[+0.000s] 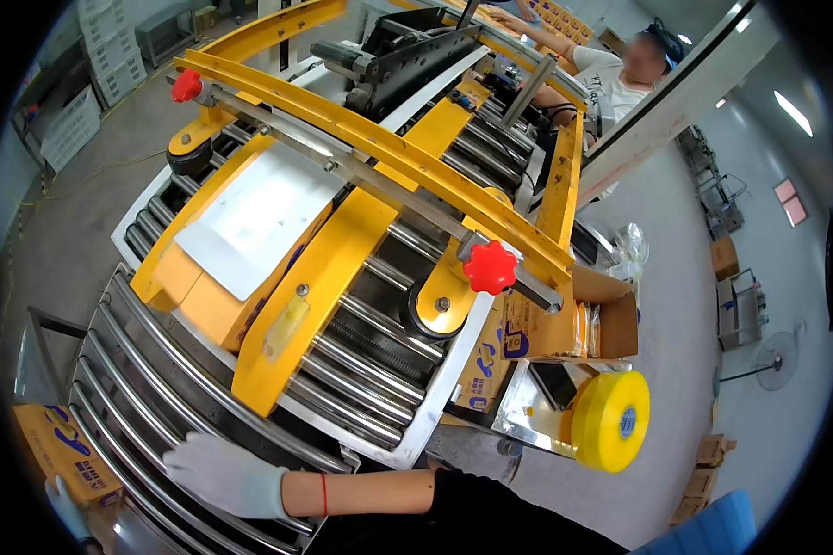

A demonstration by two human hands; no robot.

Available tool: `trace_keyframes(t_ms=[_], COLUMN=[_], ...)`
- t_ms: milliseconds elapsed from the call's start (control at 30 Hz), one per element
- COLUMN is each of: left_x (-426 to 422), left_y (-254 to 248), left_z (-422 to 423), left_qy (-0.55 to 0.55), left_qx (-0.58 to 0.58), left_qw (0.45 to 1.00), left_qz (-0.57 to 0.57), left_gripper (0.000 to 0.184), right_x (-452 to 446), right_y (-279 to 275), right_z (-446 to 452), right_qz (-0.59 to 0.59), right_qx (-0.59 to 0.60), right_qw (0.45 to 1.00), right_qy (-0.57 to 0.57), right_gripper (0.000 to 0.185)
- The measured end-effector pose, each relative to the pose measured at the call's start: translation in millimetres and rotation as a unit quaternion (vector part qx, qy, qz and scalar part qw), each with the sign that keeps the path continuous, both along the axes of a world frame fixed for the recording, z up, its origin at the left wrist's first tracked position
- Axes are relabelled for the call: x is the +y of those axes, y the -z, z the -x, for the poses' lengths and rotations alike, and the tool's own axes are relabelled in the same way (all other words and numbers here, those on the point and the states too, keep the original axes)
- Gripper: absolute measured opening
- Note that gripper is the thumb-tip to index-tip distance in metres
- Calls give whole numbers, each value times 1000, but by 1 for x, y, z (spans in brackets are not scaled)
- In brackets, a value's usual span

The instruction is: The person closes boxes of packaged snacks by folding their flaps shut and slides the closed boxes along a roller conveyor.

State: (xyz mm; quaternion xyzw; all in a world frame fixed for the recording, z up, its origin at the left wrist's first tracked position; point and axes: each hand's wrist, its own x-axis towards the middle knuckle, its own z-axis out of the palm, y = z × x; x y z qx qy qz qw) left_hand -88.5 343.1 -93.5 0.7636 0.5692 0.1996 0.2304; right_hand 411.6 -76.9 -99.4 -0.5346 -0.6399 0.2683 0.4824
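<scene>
My right hand (227,476), in a white glove, is over the curved roller conveyor (164,365) with its fingers apart and nothing in them. At the lower left edge, my left hand (65,509), gloved and partly cut off, lies with outstretched fingers against the side of an orange printed carton (69,451). Another orange carton (215,301) sits inside the yellow-framed machine (329,268), with a white sheet or panel (264,213) on top of it.
Red knobs (490,267) stick out from the machine's crossbar. To the right are a roll of yellow tape (611,422), an open carton (617,319) with packets and a dark flat device (553,384). A co-worker (620,83) is beyond the machine. White crates (111,51) stand back left.
</scene>
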Motion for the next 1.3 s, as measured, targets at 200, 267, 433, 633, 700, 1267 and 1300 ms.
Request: trace_keyframes(t_ms=[200, 267, 433, 633, 700, 1267, 1300], left_x=[-94, -61, -241, -198, -200, -203, -201], left_y=[-47, 10, -75, -52, -48, -24, -23], left_z=[-72, 13, -145, -196, -254, -299, -308], left_qy=[3, 59, 112, 204, 138, -41, -1], left_qx=[188, 483, -30, 37, 30, -321, -349], left_qw=[921, 805, 993, 973, 972, 938, 930], left_qz=[-342, -340, -3, -103, -186, 121, 110], left_gripper=[51, 54, 53, 38, 39, 58, 58], right_x=[-5, -2, 26, 72, 89, 49, 47], right_y=[0, -23, -37, -57, -73, -56, -56], right_z=[38, 31, 34, 14, -1, -50, -57], right_qz=[74, 51, -97, 90, 11, -47, -30], right_qx=[-40, 27, -172, -52, -213, -480, -469], right_qw=[996, 998, 979, 994, 976, 870, 878], right_qy=[-2, 11, -44, -17, 45, 103, 96], right_gripper=[105, 112, 59, 38, 64, 96, 92])
